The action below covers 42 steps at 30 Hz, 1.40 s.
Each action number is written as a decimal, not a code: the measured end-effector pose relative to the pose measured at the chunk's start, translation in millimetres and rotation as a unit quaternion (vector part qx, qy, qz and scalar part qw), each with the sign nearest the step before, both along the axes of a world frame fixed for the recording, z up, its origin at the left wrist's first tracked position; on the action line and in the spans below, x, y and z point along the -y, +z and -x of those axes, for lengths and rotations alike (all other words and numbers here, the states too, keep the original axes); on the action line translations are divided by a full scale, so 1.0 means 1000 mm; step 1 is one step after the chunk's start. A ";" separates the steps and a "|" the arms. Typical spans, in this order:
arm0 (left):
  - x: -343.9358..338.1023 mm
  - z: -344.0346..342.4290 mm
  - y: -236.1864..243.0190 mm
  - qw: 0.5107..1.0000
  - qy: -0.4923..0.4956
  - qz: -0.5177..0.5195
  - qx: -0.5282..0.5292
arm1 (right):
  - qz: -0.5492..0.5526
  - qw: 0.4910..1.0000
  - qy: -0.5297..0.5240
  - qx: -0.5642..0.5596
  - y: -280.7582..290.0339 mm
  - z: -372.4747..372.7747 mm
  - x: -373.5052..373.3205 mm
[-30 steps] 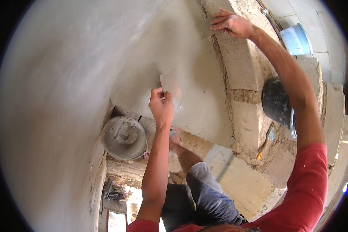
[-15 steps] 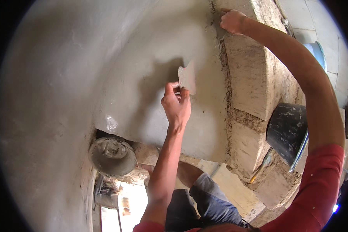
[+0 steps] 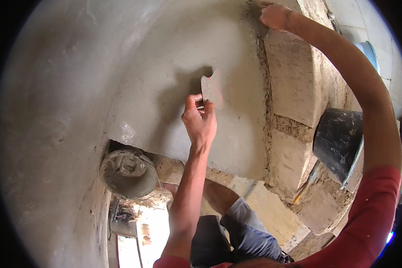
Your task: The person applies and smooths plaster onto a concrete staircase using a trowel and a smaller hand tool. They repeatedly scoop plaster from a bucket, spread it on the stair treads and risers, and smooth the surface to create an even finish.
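Observation:
My left hand (image 3: 200, 123) pinches a thin, pale flexible scraper (image 3: 212, 90) between thumb and fingers. The blade hangs over a smooth grey plastered surface (image 3: 174, 58), its shadow falling to the left; whether it touches is unclear. Far off at the top right, my right hand (image 3: 274, 17) is at the rough joint where the plaster meets a row of pale stone blocks (image 3: 292, 78). Its fingers are curled with the index stretched leftward, and whatever they may hold is hidden.
A mortar-caked bucket (image 3: 128, 174) stands by the plaster's lower left corner. On the right are a black bucket (image 3: 337, 143), a brush-like tool with a yellowish tip (image 3: 306, 183) and a light blue bucket (image 3: 368, 54). A grey wall (image 3: 53, 134) curves along the left.
The view has shifted slightly. My left hand and the scraper have moved a little left over the plaster. My right hand stays at the joint, its fingers still curled.

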State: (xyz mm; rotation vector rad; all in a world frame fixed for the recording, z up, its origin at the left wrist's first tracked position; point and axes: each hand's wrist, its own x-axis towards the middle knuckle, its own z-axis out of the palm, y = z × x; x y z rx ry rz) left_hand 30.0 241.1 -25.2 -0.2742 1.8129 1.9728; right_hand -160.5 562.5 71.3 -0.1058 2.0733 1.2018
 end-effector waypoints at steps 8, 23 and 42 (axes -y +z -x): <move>0.007 0.006 0.012 1.000 -0.003 0.003 -0.002 | 0.106 0.972 0.208 0.042 0.017 0.006 -0.020; 0.014 0.003 0.015 1.000 0.024 -0.015 -0.006 | 0.086 0.978 0.165 0.091 0.017 -0.025 0.001; 0.002 -0.001 0.009 0.999 -0.032 0.036 0.002 | 0.117 0.960 0.231 0.107 0.010 -0.085 0.000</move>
